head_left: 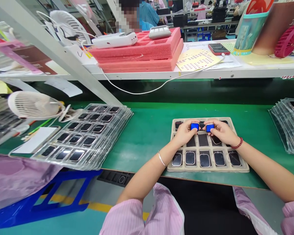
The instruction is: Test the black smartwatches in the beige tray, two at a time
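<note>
Over the back row of a beige tray (208,169), both of my hands are raised close together. My left hand (183,133) pinches a square smartwatch case (194,126) with a lit blue screen between thumb and fingers. A second smartwatch case (210,127), its screen also blue, is gripped the same way by my right hand (223,132). Along the tray's near row lie several dark-screened watch cases (204,160) in separate pockets. My hands hide part of the back and middle rows.
Left of the tray, clear plastic trays (88,143) of watch cases are stacked; another stack (287,125) stands far right. A white fan (35,104) lies at left. The shelf above bears red foam (137,58), a phone (219,49) and a cup (250,32). A white cable (142,93) hangs below it.
</note>
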Available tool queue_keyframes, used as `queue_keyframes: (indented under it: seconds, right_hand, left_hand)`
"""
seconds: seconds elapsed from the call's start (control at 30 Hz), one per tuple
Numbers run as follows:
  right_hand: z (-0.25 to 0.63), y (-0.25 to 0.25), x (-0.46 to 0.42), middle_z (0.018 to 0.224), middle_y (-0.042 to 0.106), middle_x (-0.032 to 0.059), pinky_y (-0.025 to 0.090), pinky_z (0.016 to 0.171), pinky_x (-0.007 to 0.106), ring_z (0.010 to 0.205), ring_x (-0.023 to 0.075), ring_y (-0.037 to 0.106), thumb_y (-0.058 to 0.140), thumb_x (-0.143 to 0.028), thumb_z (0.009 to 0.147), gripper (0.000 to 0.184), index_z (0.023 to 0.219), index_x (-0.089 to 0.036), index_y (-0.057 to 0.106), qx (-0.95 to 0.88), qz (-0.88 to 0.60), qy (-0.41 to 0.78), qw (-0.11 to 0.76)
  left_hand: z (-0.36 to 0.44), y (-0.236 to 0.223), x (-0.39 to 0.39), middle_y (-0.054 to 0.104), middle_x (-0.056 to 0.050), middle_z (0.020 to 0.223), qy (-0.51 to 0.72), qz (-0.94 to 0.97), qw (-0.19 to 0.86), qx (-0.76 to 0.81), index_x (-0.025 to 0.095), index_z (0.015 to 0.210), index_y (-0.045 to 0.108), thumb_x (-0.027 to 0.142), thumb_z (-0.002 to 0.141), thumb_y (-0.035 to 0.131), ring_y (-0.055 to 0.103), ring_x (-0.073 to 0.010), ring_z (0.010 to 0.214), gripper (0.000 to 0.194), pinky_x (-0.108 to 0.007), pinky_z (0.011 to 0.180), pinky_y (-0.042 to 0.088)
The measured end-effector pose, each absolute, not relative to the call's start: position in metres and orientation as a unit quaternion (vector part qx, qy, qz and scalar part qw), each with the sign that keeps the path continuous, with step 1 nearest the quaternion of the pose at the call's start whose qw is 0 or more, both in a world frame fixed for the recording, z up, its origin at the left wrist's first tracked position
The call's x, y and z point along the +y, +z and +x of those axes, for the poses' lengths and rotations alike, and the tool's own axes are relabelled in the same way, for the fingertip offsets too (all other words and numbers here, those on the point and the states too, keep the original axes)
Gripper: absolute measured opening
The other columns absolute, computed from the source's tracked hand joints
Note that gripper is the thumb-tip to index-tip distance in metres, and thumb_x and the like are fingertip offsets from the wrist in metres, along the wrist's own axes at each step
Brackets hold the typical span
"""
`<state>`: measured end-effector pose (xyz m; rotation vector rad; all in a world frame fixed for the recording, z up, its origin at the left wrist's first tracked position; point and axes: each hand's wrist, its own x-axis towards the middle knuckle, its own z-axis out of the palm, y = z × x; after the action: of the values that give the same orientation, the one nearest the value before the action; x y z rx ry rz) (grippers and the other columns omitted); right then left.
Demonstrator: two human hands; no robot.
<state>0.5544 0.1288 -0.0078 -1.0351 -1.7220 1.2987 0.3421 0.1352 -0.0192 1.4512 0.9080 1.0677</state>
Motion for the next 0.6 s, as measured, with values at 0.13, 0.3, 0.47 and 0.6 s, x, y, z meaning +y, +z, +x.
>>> queue_keyframes:
  seconds: [0.13,0.3,0.47,0.6]
  right_hand:
    - [0.5541,-0.0087,0.1294,0.103,0.071,0.0084,0.058,0.066,0.033,0.073,0.0174,0.067,0.052,-0.012,0.075,0.046,0.12,-0.019,0.06,-0.676,-0.392,0.503,0.37]
    - [0.5531,-0.0071,0.1298,0.111,0.068,0.0085,0.058,0.071,0.034,0.076,0.0167,0.067,0.051,-0.01,0.073,0.047,0.119,-0.02,0.061,-0.687,-0.363,0.499,0.383]
    - [0.5538,-0.0082,0.1303,0.103,0.07,0.0087,0.059,0.065,0.034,0.07,0.0173,0.068,0.051,-0.015,0.08,0.04,0.117,-0.02,0.062,-0.685,-0.384,0.497,0.369]
    - [0.5527,-0.0083,0.1301,0.11,0.069,0.0092,0.06,0.071,0.035,0.077,0.0179,0.068,0.052,-0.012,0.076,0.043,0.117,-0.019,0.063,-0.686,-0.365,0.501,0.379]
  left_hand:
    - [0.3418,-0.0234,0.137,0.066,-0.011,0.117,0.453,0.606,0.537,0.374,0.015,0.114,0.06,0.005,0.069,0.056,0.066,-0.0212,0.103,0.046,-0.028,0.078,0.057]
    - [0.3421,-0.0186,0.1349,0.067,-0.01,0.112,0.441,0.61,0.53,0.391,0.015,0.116,0.059,0.006,0.07,0.059,0.065,-0.0207,0.102,0.048,-0.029,0.081,0.056]
    - [0.3436,-0.0142,0.1325,0.066,-0.012,0.114,0.438,0.607,0.54,0.384,0.014,0.109,0.061,0.011,0.075,0.058,0.067,-0.0194,0.093,0.034,-0.028,0.073,0.056]
    - [0.3428,-0.0155,0.1329,0.067,-0.011,0.11,0.44,0.613,0.528,0.39,0.014,0.109,0.061,0.012,0.073,0.062,0.067,-0.02,0.094,0.036,-0.027,0.073,0.056]
